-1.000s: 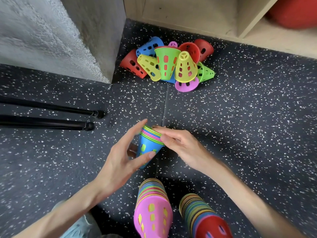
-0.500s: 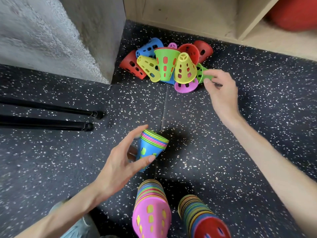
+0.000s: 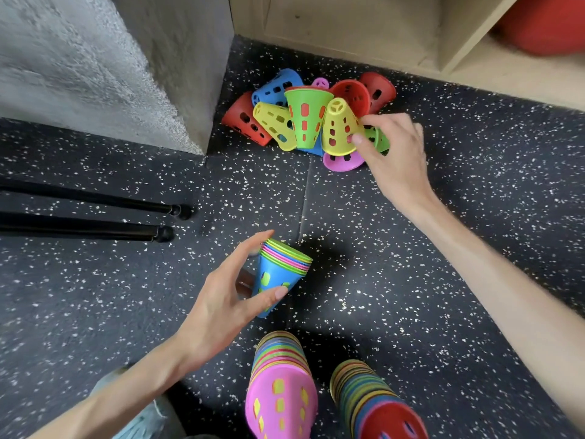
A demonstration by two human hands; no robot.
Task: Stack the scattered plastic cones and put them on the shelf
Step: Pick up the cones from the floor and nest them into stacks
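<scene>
A loose pile of perforated plastic cones lies on the floor by the shelf: red (image 3: pixel 245 122), yellow (image 3: pixel 273 123), green (image 3: pixel 305 117), blue (image 3: pixel 275 87) and pink (image 3: pixel 343 161) among them. My right hand (image 3: pixel 394 153) pinches the rim of an upright yellow cone (image 3: pixel 338 128) at the pile's right side, and partly hides a green cone (image 3: pixel 378 141). My left hand (image 3: pixel 228 299) grips a short tilted stack of cones (image 3: pixel 278 277), blue on the outside, just above the floor. The wooden shelf (image 3: pixel 348 33) runs along the top.
Two long stacks of cones lie at the bottom, one pink-ended (image 3: pixel 281 394) and one red-ended (image 3: pixel 380 407). A concrete pillar (image 3: pixel 126 58) stands at the upper left, with black tripod legs (image 3: pixel 95 217) below it. A red object (image 3: pixel 544 20) sits in the shelf.
My right hand left the short stack, reached out to the pile's right edge, then shifted left onto the yellow cone. My left hand kept holding the short stack in place.
</scene>
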